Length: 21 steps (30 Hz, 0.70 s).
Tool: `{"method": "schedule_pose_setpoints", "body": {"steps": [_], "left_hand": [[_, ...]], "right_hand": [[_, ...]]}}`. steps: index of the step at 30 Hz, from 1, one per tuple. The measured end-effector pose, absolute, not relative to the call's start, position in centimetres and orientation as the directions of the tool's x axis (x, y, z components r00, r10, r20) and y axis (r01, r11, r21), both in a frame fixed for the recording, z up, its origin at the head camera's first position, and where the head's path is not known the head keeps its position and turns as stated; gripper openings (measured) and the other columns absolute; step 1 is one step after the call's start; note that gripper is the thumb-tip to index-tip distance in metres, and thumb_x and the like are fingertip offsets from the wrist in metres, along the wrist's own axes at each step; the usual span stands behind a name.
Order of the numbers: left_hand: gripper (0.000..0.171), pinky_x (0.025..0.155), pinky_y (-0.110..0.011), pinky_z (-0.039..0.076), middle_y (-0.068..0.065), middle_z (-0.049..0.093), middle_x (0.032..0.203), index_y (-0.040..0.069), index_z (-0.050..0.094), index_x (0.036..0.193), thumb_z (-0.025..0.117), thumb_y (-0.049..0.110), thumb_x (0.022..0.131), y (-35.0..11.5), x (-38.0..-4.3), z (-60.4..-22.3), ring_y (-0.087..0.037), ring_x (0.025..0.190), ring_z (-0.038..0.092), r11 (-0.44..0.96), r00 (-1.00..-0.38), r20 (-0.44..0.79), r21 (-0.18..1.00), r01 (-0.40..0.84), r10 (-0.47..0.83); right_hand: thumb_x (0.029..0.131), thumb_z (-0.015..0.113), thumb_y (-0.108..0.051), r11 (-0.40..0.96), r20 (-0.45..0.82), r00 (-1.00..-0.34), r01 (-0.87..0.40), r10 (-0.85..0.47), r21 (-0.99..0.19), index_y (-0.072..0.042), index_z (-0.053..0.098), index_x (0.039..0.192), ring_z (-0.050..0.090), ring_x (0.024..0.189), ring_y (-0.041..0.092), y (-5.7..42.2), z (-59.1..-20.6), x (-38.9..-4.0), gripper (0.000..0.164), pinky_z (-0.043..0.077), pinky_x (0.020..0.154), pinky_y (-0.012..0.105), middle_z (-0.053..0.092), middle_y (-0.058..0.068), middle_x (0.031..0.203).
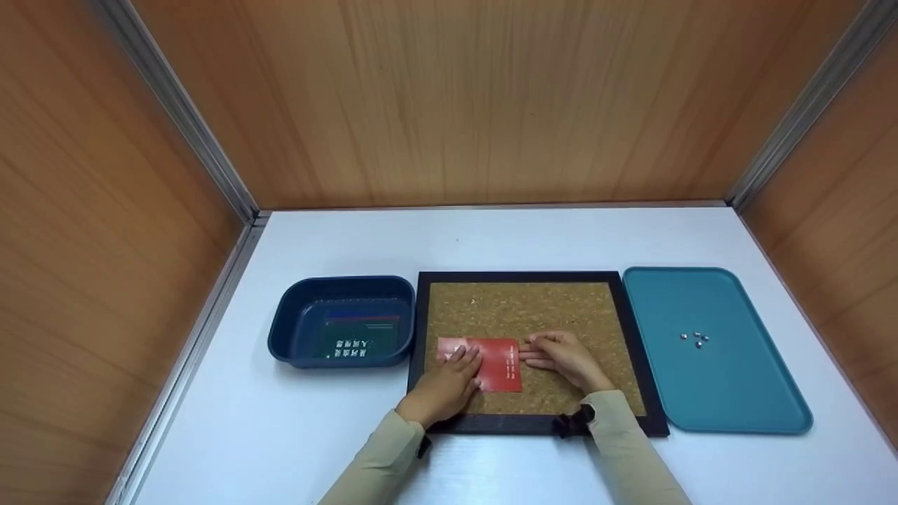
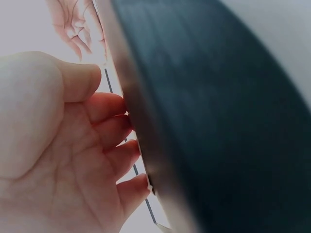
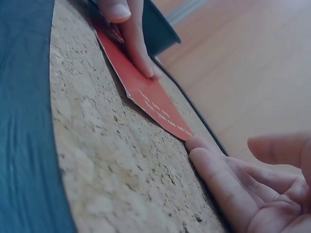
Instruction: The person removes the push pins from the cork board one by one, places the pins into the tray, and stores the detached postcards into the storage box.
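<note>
A red card point(image 1: 499, 365) with small white print lies on the cork board point(image 1: 519, 308), which has a black frame. My left hand point(image 1: 443, 384) rests flat on the left half of the card, fingers spread over it and covering part of it. From the right, my right hand point(image 1: 565, 358) meets the card's edge with its fingertips. In the right wrist view the straight fingers point(image 3: 214, 170) reach the card's near corner point(image 3: 182, 133), while the thumb stands apart from them.
Left of the board is a dark blue bin point(image 1: 287, 330) holding a dark green printed card point(image 1: 365, 337). A teal tray point(image 1: 729, 393) sits at the right with several small shiny silver pieces point(image 1: 697, 337) on it. Wooden panels point(image 1: 456, 105) enclose the white table point(image 1: 337, 245).
</note>
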<state>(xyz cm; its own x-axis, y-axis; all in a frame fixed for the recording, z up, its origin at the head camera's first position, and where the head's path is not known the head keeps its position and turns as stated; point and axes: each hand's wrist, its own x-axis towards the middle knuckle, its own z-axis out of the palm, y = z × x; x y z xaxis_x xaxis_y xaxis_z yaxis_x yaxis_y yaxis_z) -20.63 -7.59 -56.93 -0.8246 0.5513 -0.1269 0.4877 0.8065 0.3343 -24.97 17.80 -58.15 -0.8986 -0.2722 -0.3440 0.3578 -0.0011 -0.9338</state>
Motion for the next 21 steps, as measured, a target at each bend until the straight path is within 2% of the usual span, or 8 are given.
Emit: {"method": "schedule_pose_setpoints", "body": {"steps": [14,21], "left_hand": [[0.047,0.115,-0.049,0.030,-0.007,0.036,0.154,0.008,0.041,0.146,0.040,0.027,0.103,-7.59,-20.52,-56.73,-0.029,0.144,0.031,0.803,-0.824,-0.114,0.332,0.495,0.555],[0.047,0.115,-0.049,0.030,-0.007,0.036,0.154,0.008,0.041,0.146,0.040,0.027,0.103,-7.59,-20.44,-56.69,-0.029,0.144,0.032,0.803,-0.823,-0.115,0.328,0.497,0.556]], "right_hand": [[0.099,0.048,-0.007,-0.008,-0.328,-0.911,0.341,-0.252,-0.940,0.019,0.049,0.125,0.070,0.093,0.015,17.51,-58.13,-24.71,0.037,0.057,0.083,0.026,0.069,0.023,0.109],[0.099,0.052,-0.013,0.026,-0.303,-0.905,0.310,-0.297,-0.950,0.018,0.047,0.129,0.069,0.092,0.010,17.65,-58.02,-24.60,0.043,0.057,0.083,0.022,0.071,0.014,0.105]]}}
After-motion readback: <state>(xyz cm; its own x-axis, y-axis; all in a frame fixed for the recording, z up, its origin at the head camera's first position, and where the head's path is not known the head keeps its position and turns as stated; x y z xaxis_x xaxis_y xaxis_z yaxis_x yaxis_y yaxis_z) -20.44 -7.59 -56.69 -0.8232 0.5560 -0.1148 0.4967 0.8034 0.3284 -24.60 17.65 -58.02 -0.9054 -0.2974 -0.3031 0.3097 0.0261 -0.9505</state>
